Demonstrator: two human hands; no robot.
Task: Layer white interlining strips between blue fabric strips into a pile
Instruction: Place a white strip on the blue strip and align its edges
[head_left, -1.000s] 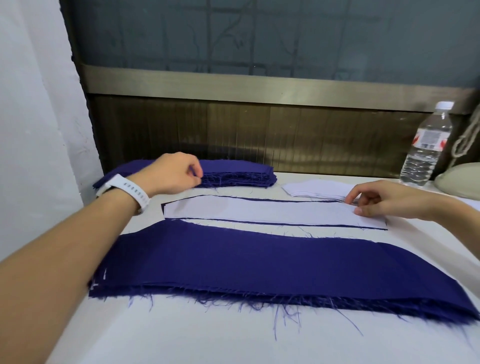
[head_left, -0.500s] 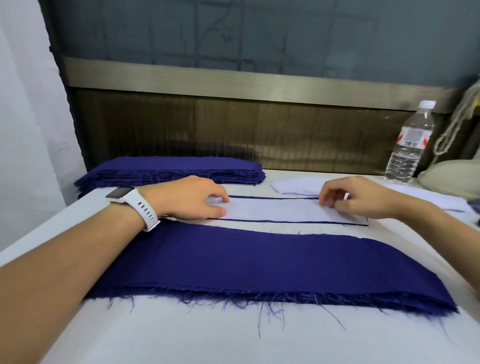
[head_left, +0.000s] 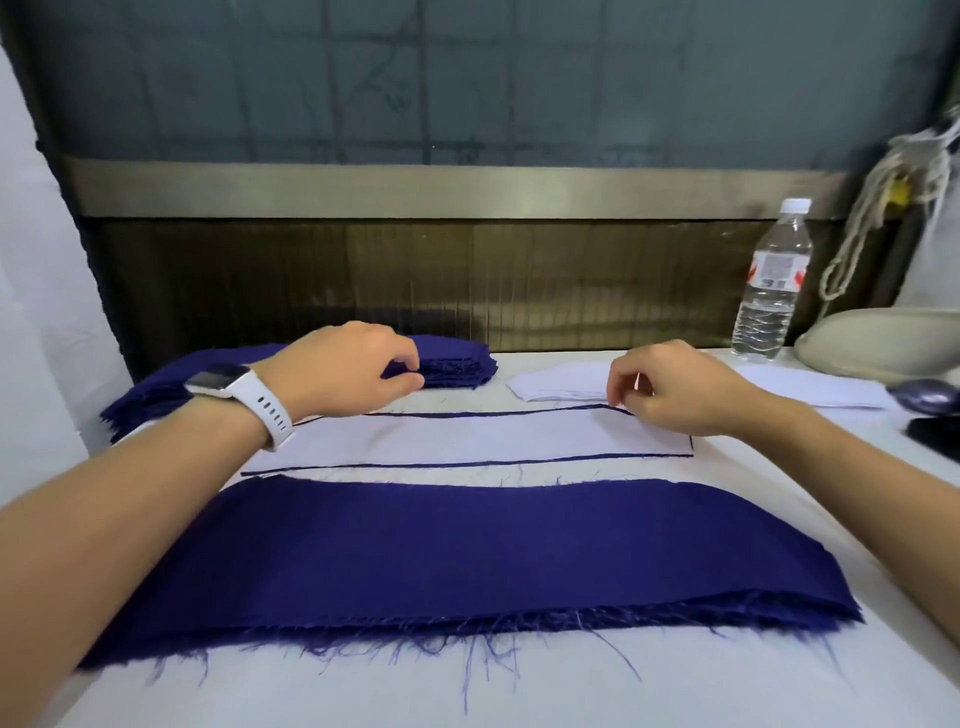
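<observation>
A layered pile (head_left: 467, 436) lies mid-table with a white interlining strip on top and thin blue edges showing round it. A wide blue fabric strip stack (head_left: 441, 551) with frayed threads lies nearer me. At the back left is a stack of blue strips (head_left: 457, 364). My left hand (head_left: 343, 376), with a white watch on its wrist, pinches that stack's near edge between thumb and forefinger. A stack of white interlining strips (head_left: 561, 382) sits at the back right. My right hand (head_left: 675, 387) has loosely curled fingers, their tips touching the pile's far right corner.
A clear water bottle (head_left: 771, 286) stands at the back right beside a beige bowl-like object (head_left: 883, 343) and a hanging rope (head_left: 852, 244). A dark object (head_left: 935, 434) lies at the right table edge. A dark panel wall runs behind the white table (head_left: 571, 691).
My left hand lifted off the white strip and moved back to the blue stack. My right hand shifted slightly right to the pile's far corner.
</observation>
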